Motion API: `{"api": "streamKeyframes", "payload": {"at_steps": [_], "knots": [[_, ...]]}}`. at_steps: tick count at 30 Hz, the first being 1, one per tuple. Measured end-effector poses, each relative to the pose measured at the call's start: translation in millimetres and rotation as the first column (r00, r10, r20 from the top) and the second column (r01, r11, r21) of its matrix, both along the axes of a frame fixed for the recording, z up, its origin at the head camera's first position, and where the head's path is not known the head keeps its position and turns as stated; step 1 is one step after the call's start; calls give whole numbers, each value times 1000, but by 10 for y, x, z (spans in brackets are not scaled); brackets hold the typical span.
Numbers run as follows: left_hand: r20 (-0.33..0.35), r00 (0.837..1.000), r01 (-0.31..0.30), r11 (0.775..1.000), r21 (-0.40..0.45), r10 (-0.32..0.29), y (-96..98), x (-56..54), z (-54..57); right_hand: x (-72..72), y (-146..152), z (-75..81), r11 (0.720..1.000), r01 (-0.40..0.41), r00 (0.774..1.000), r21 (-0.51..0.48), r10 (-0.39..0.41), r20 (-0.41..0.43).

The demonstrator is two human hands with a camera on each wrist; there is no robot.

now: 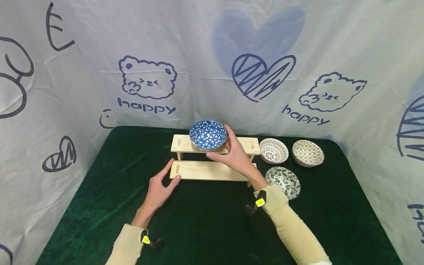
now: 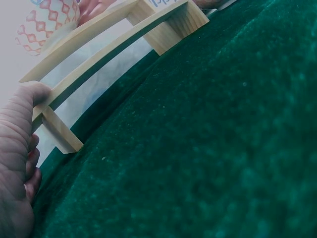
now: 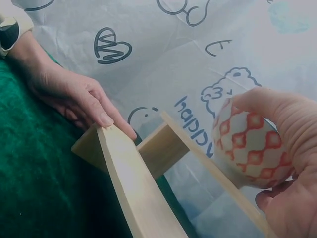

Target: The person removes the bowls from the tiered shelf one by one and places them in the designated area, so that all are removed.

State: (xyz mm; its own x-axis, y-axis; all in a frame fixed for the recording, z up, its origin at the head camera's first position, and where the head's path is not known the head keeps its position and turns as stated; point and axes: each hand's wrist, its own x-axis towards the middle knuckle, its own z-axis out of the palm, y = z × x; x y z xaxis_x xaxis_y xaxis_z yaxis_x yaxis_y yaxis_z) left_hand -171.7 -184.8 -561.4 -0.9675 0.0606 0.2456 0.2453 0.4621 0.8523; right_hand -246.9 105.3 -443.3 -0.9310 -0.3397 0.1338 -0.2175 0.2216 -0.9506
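Note:
A two-step wooden display rack (image 1: 212, 171) stands on the green cloth. On its upper board (image 1: 243, 141) is a bowl (image 1: 208, 134), blue triangles inside and red diamonds on the outer wall (image 3: 250, 144). My right hand (image 1: 236, 154) holds this bowl from its right side, the thumb in front and the fingers at the side and near the base. At the rack's left end, my left hand (image 1: 159, 189) grips the lower board, thumb at its front corner and forefinger at its back corner. In the left wrist view, the left thumb (image 2: 34, 91) lies over that board's end.
Right of the rack are a white patterned bowl (image 1: 274, 151), a brown-patterned bowl (image 1: 308, 153) and a leaf-patterned bowl (image 1: 285, 182), partly behind the right sleeve. A white curtain (image 1: 198, 88) with drawings hangs behind the green-covered table (image 1: 205, 228).

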Motion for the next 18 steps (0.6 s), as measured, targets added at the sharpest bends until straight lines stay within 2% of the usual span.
{"api": "streamKeyframes", "payload": {"at_steps": [7,18], "knots": [[-5,1000,1,1000,-1,-1,-5,-10,2,-67,-109,-19,999,47,999,0,-47,7],[-8,1000,2,1000,1,-2,0,-1,2,-77,-188,-37,993,111,993,49,-109,-44]]}}
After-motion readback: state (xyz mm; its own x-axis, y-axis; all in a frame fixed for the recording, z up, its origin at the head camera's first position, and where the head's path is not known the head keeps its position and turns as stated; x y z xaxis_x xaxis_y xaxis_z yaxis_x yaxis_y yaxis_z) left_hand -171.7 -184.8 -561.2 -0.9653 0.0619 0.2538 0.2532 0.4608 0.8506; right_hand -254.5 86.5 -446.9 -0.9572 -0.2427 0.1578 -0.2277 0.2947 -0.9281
